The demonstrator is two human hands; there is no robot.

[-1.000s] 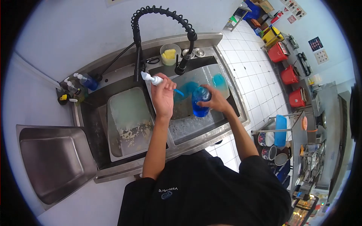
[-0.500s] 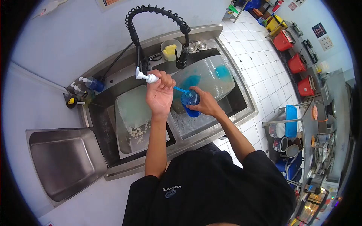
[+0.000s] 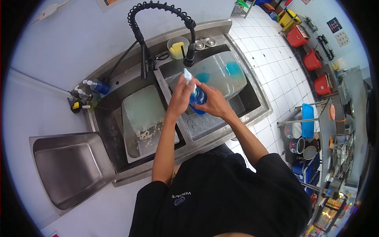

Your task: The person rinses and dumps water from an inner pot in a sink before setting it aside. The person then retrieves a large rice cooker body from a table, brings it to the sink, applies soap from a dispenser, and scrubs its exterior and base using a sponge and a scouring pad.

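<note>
Far left: one steel pan (image 3: pixel 75 170), deep, rectangular, round-cornered, its metal smooth and dully reflective. In the sink's back left corner: one clear pump bottle (image 3: pixel 84 94) and, beside it, one pump bottle of blue liquid (image 3: pixel 98 86). Left basin (image 3: pixel 107 130), steel: held one rectangular tray (image 3: pixel 136 153) of cloudy, pale green water, with ragged cream-coloured scraps (image 3: pixel 147 133) gathered toward the near side. Behind: one black faucet (image 3: pixel 158 6), arched, its hose wound in a coil. Next, on the back ledge: one round, translucent tub (image 3: pixel 184 41) containing yellow sponges (image 3: pixel 176 49). Left hand (image 3: pixel 181 96): fingers closed around a white pump head (image 3: pixel 187 75), slender and pointed at the nozzle. Below it, over the near part of the right basin (image 3: pixel 209 128): one clear bottle (image 3: pixel 199 97) of vivid blue liquid, tilted, its body clamped between thumb and fingers of the right hand (image 3: pixel 214 103). Just beyond: one large, translucent, box-shaped container (image 3: pixel 221 79), lying aslant in that basin, marked with two bright blue patches. Far right: red bins (image 3: pixel 312 62) in a row; one shallow blue tray (image 3: pixel 308 120), oblong, on a metal rack.
</note>
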